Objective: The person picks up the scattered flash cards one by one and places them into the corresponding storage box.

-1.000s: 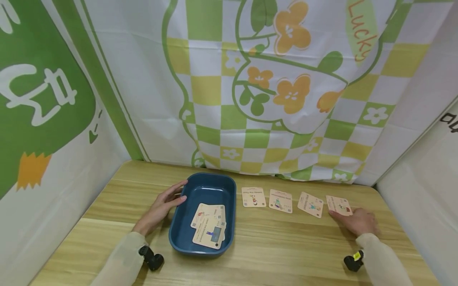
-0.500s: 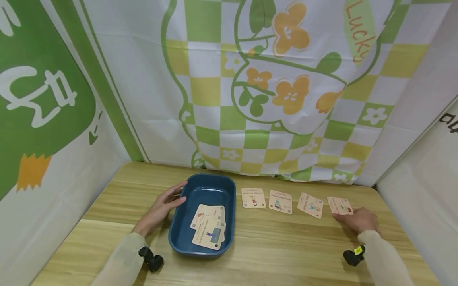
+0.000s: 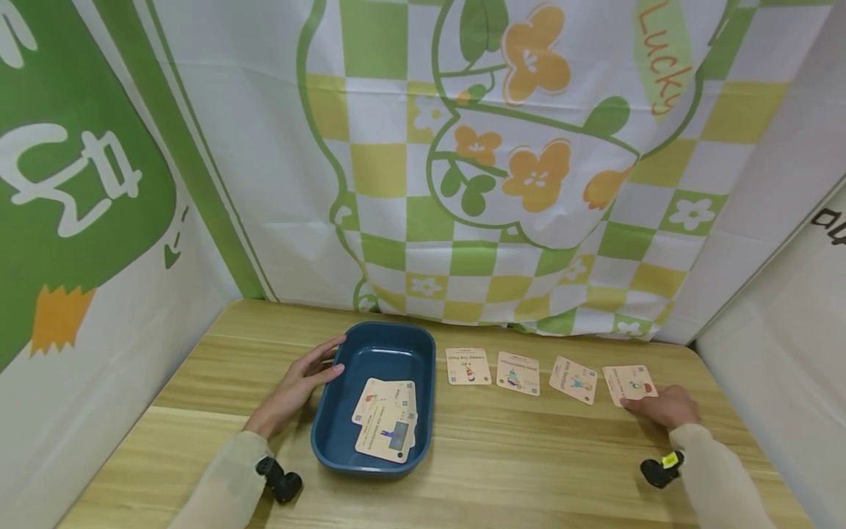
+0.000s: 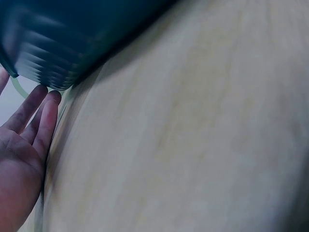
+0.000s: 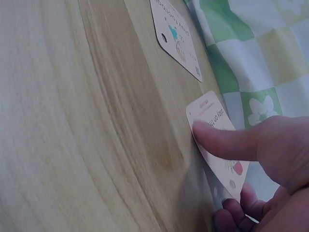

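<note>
A dark blue tray sits on the wooden table and holds several picture cards. My left hand rests with straight fingers against the tray's left rim; in the left wrist view its fingertips touch the tray's wall. To the right of the tray lies a row of cards. My right hand holds the rightmost card. In the right wrist view the thumb lies on that card and curled fingers sit under its near edge.
A green and yellow checked cloth hangs right behind the table, and white walls close in on the left and right. The neighbouring card lies beyond the held one. Bare wood runs along the table's front.
My right hand has drawn back slightly toward the right, and the rightmost card has slid and turned a little with it. The left hand and tray have not moved.
</note>
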`<state>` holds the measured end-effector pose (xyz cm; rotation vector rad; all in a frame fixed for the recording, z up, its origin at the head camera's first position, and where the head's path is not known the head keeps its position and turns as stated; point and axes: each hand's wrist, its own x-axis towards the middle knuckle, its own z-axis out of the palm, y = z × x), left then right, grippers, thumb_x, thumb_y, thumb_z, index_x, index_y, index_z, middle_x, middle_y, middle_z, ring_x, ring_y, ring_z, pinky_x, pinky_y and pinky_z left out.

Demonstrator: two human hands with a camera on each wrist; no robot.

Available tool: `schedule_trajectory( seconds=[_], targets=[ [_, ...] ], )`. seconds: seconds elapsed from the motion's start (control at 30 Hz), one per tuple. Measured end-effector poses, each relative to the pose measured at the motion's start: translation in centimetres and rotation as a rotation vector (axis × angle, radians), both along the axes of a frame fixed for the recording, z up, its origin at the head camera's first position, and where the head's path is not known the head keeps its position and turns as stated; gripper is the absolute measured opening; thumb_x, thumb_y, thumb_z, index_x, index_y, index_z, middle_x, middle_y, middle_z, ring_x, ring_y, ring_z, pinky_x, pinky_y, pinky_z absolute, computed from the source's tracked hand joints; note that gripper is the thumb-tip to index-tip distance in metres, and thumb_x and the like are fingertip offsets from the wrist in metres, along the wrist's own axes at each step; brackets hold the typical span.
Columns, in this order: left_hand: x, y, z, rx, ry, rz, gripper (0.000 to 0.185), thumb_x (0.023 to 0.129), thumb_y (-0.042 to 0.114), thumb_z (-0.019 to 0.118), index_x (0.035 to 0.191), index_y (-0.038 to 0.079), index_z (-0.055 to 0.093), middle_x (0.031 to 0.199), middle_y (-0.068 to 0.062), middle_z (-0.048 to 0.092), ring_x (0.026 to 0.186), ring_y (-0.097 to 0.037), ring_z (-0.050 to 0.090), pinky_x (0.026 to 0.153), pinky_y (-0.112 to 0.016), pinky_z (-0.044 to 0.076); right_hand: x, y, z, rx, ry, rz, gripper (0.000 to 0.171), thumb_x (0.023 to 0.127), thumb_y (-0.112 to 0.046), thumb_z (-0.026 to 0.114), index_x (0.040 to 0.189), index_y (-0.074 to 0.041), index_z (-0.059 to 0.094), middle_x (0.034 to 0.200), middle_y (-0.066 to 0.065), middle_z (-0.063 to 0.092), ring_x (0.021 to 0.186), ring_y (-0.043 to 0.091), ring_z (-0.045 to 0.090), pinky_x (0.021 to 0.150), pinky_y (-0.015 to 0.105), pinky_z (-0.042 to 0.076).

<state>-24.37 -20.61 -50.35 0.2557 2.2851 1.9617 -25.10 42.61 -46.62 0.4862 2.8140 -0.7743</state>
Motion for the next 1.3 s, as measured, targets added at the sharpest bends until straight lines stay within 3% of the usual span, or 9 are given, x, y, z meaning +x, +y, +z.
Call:
schedule_trajectory(
  seconds=[0.2, 0.27, 0.4, 0.47, 0.6, 0.7, 0.83, 1.03, 1.3],
  targets=[
    [0.0, 0.0, -0.1, 0.0, 0.01, -0.008, 0.061, 0.102, 0.029, 0.063, 0.157, 0.019, 0.04, 0.16, -0.015, 0.033, 0.146, -0.043, 0.028, 0.116, -0.066, 0.021, 0.6, 0.6, -0.2, -0.089, 0.064, -0.01, 0.06, 0.091, -0.03, 0.07, 0.118, 0.023, 0.059, 0.115, 0.043, 0.057, 0.086, 0.033, 0.057, 0.066, 0.031, 0.046],
    [-0.1, 0.0, -0.1, 0.001, 0.016, -0.009, 0.061, 0.102, 0.029, 0.063, 0.157, 0.018, 0.04, 0.16, -0.015, 0.033, 0.146, -0.042, 0.028, 0.115, -0.066, 0.021, 0.8, 0.7, -0.1, -0.135, 0.082, -0.026, 0.056, 0.092, -0.026, 0.068, 0.118, 0.023, 0.059, 0.108, 0.04, 0.06, 0.084, 0.03, 0.055, 0.065, 0.03, 0.044],
    [0.0, 0.0, 0.0, 0.003, 0.018, -0.01, 0.061, 0.102, 0.028, 0.063, 0.158, 0.017, 0.039, 0.16, -0.016, 0.033, 0.147, -0.042, 0.027, 0.116, -0.066, 0.02, 1.2, 1.3, 0.3, -0.22, 0.1, -0.029, 0.04, 0.095, -0.021, 0.064, 0.102, 0.018, 0.068, 0.077, 0.014, 0.061, 0.073, 0.021, 0.051, 0.061, 0.028, 0.041],
    [0.0, 0.0, 0.0, 0.002, 0.012, -0.007, 0.061, 0.102, 0.029, 0.063, 0.158, 0.018, 0.039, 0.161, -0.016, 0.033, 0.147, -0.042, 0.027, 0.116, -0.066, 0.019, 1.4, 1.6, 0.5, -0.254, 0.106, -0.015, 0.036, 0.096, -0.021, 0.062, 0.09, 0.014, 0.068, 0.074, 0.003, 0.055, 0.071, 0.018, 0.047, 0.06, 0.029, 0.04],
    [-0.1, -0.1, 0.0, 0.001, 0.011, -0.006, 0.061, 0.102, 0.029, 0.063, 0.157, 0.019, 0.04, 0.161, -0.015, 0.032, 0.147, -0.042, 0.026, 0.116, -0.067, 0.018, 1.9, 2.0, 0.8, -0.277, 0.109, 0.009, 0.034, 0.1, -0.024, 0.06, 0.079, 0.002, 0.064, 0.074, 0.0, 0.052, 0.071, 0.016, 0.047, 0.059, 0.028, 0.041],
    [-0.2, -0.1, -0.1, -0.003, 0.013, -0.006, 0.06, 0.102, 0.028, 0.062, 0.157, 0.02, 0.04, 0.16, -0.015, 0.033, 0.147, -0.043, 0.027, 0.116, -0.067, 0.018, 2.2, 2.2, 1.0, -0.27, 0.12, 0.007, 0.037, 0.101, -0.026, 0.06, 0.087, 0.008, 0.063, 0.077, 0.002, 0.056, 0.071, 0.016, 0.051, 0.059, 0.029, 0.045],
    [-0.2, 0.0, 0.0, -0.005, 0.008, -0.002, 0.06, 0.102, 0.028, 0.063, 0.157, 0.021, 0.04, 0.16, -0.015, 0.033, 0.147, -0.042, 0.027, 0.116, -0.067, 0.018, 2.7, 2.2, 1.2, -0.233, 0.155, 0.003, 0.051, 0.1, -0.03, 0.063, 0.11, 0.019, 0.061, 0.09, 0.01, 0.065, 0.08, 0.017, 0.054, 0.064, 0.028, 0.047],
    [-0.2, -0.1, -0.2, -0.014, 0.009, -0.002, 0.06, 0.102, 0.031, 0.063, 0.157, 0.021, 0.041, 0.159, -0.016, 0.034, 0.146, -0.043, 0.029, 0.116, -0.067, 0.018, 3.4, 1.7, 1.5, -0.173, 0.187, -0.009, 0.057, 0.099, -0.038, 0.064, 0.115, 0.016, 0.063, 0.102, 0.018, 0.068, 0.086, 0.018, 0.053, 0.067, 0.026, 0.044],
    [-0.1, -0.1, -0.3, -0.002, 0.002, 0.001, 0.061, 0.101, 0.031, 0.064, 0.157, 0.021, 0.041, 0.16, -0.015, 0.034, 0.147, -0.042, 0.028, 0.116, -0.067, 0.017, 4.1, 0.2, 1.4, -0.248, 0.223, -0.084, 0.065, 0.097, -0.042, 0.068, 0.128, 0.015, 0.058, 0.114, 0.019, 0.066, 0.089, 0.009, 0.052, 0.068, 0.021, 0.046]
  ],
)
